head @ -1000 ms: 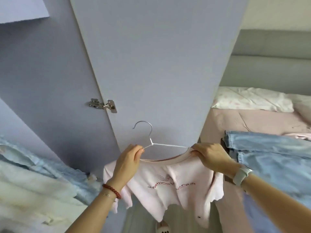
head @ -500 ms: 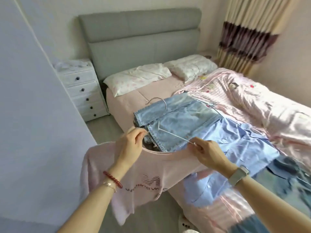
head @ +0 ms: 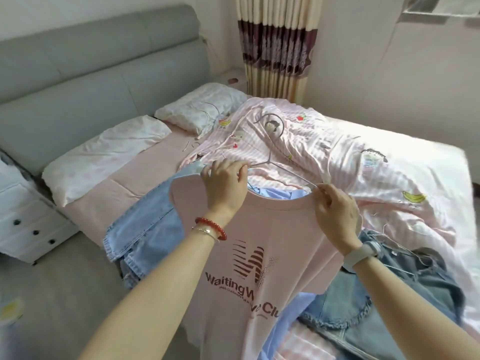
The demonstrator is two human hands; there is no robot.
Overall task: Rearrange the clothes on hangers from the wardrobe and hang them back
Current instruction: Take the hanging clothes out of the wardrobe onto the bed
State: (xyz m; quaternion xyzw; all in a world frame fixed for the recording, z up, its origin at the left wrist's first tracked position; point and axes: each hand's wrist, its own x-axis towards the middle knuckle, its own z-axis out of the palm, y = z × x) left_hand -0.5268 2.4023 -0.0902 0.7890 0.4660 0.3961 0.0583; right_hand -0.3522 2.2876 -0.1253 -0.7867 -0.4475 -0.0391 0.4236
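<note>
Pink T-shirt (head: 259, 255) on a thin wire hanger (head: 272, 166), held up over the bed (head: 145, 175), above the denim and blue garments lying there. Left hand (head: 224, 189): fingers pinching the collar at the left shoulder together with the hanger arm. Right hand (head: 335, 216): fingers pinching the collar edge and the hanger's right arm.

Step in hand, as judged: seating the shirt squarely on the hanger. To do it well, keep the hook centred over the neck opening, draw each shoulder seam outward along its wire arm, and keep the collar unstretched. Hem should hang free, not dragging on the jeans (head: 145, 235) below.

Hard to make out: hanger ends are under fabric, so their seating is unconfirmed. Hook is faint against the patterned quilt (head: 350, 162). Shirt hem is cut off at the frame bottom. Wardrobe not in view.
</note>
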